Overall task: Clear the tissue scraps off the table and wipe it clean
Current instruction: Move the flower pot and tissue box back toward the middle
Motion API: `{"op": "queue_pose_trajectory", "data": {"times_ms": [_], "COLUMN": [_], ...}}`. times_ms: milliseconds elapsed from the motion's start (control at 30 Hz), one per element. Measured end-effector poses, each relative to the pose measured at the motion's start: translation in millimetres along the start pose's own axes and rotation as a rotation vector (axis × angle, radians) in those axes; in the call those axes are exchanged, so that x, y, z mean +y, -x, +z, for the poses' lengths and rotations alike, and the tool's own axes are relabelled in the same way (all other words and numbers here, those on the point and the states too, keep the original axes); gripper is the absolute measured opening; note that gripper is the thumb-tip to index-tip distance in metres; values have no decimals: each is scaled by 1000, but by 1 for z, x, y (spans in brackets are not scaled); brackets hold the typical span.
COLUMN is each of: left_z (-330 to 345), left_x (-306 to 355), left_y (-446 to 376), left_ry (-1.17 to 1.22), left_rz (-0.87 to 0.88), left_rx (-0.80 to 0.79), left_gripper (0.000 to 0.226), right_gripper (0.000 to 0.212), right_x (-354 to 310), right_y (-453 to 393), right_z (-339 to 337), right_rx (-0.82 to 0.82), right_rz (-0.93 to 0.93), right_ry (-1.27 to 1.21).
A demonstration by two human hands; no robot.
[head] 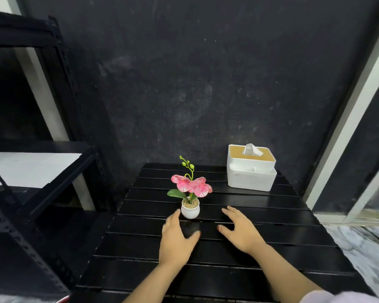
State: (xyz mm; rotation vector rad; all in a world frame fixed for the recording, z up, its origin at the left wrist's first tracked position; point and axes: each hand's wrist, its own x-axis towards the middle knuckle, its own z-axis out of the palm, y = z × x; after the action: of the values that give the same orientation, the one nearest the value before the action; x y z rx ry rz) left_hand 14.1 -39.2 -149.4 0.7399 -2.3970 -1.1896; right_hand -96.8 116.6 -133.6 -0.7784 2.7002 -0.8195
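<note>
1. My left hand point(175, 239) is spread flat and holds nothing, fingertips just beside the pot point(190, 209)
2. My right hand point(241, 230) is splayed, also bare
3. Under both: the table point(271, 254); the tissue box point(251, 169) sits beyond my right fingers

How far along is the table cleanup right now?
No tissue scraps show on the black slatted table, so clearing looks done. Both the left hand and right hand hover open and empty near the flower pot. No cloth is in view; whether wiping has happened, I cannot tell.
</note>
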Motion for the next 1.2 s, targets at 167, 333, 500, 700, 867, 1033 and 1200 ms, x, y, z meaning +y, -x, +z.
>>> {"op": "queue_pose_trajectory", "data": {"times_ms": [167, 333, 500, 700, 867, 1033, 1200], "left_z": [-7, -3, 9, 36, 64, 89, 112], "left_x": [6, 41, 80, 114, 132, 142, 144], "left_y": [26, 27, 9, -28, -68, -118, -165], "left_ry": [-168, -117, -48, -44, -29, -1, 4], "left_rz": [128, 198, 238, 248, 281, 272, 232], "left_rx": [-147, -197, -228, -245, -247, -247, -236], "left_gripper": [75, 69, 71, 74, 70, 71, 79], "right_gripper": [59, 61, 63, 65, 67, 70, 80], "right_x": [5, 18, 32, 53, 72, 92, 103], "right_y": [26, 48, 53, 36, 2, -46, -95], "right_z": [-33, -69, -94, -110, -122, -129, -130], "right_rx": [1, 42, 80, 116, 153, 229, 293], "right_rz": [74, 117, 128, 143, 147, 101, 50], "right_ry": [-98, -114, -115, -97, -99, -144, -190]}}
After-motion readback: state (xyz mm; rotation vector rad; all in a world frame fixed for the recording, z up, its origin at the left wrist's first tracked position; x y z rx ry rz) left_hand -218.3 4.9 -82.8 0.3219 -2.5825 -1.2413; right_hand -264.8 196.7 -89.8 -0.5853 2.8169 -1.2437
